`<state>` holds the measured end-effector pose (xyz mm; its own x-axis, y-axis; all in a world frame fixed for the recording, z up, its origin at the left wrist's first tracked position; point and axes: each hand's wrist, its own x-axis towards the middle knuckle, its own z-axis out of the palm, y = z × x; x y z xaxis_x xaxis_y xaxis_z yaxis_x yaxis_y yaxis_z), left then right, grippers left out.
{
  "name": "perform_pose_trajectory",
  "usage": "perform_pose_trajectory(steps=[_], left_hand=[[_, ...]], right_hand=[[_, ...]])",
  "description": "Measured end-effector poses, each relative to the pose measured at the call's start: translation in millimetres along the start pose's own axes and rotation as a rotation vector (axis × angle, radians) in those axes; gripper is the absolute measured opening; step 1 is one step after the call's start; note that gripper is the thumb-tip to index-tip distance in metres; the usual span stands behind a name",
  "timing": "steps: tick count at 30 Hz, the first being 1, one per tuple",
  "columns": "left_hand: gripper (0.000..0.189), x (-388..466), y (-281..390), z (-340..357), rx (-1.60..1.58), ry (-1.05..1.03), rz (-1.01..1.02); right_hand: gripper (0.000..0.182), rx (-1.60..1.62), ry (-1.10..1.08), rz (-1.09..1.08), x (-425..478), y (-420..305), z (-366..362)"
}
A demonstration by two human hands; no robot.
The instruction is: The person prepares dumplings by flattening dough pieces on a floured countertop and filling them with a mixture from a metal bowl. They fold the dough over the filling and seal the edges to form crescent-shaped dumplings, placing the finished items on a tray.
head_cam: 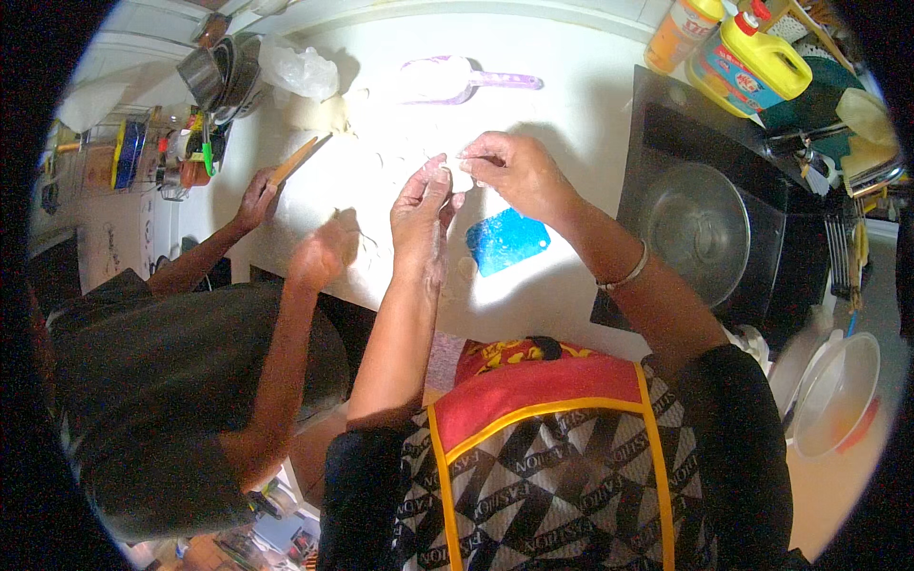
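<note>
My left hand [421, 210], dusted with flour, holds a small white piece of dough [463, 183] between thumb and fingers above the white worktop. Close beside it, the thumb and fingers of my right hand [518, 168] come together at the dough's upper edge. Glare hides whether they grip it. Below my right hand lies a flat blue dough scraper [503, 243] with white smears. Farther back rests a purple scoop [507, 80] whose bowl looks filled with white flour. At the back left sits a pale lump of dough [314, 112].
On my left, a co-worker's hand [255, 200] holds a wooden tool [294, 160]; their other hand [321, 250] is over the worktop. Stacked dark pans [221, 75] stand behind. To my right are a black cooktop [657, 128], a glass lid [696, 235] and a yellow jug [750, 64].
</note>
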<state>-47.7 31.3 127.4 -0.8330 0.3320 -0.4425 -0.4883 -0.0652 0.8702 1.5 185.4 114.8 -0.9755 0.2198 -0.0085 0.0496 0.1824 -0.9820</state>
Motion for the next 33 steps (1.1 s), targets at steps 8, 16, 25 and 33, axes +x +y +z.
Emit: perform_pose_trajectory(steps=[8, 16, 25, 33], left_hand=[[0.015, 3, -11, 2, 0.058, 0.106, 0.045], [0.014, 19, -23, -9, 0.041, 0.140, -0.044], [0.027, 52, -71, -61, 0.815, 0.062, 0.246], [0.025, 58, -60, -59, 1.300, -0.119, 0.693]], right_hand=[[0.021, 0.094, -0.002, 0.004, 1, 15, 11], [0.027, 0.124, -0.036, 0.001, 6, 43, 26], [0.024, -0.412, -0.074, 0.081, 9, 91, 30], [0.018, -0.424, 0.032, -0.004, 13, 101, 2]])
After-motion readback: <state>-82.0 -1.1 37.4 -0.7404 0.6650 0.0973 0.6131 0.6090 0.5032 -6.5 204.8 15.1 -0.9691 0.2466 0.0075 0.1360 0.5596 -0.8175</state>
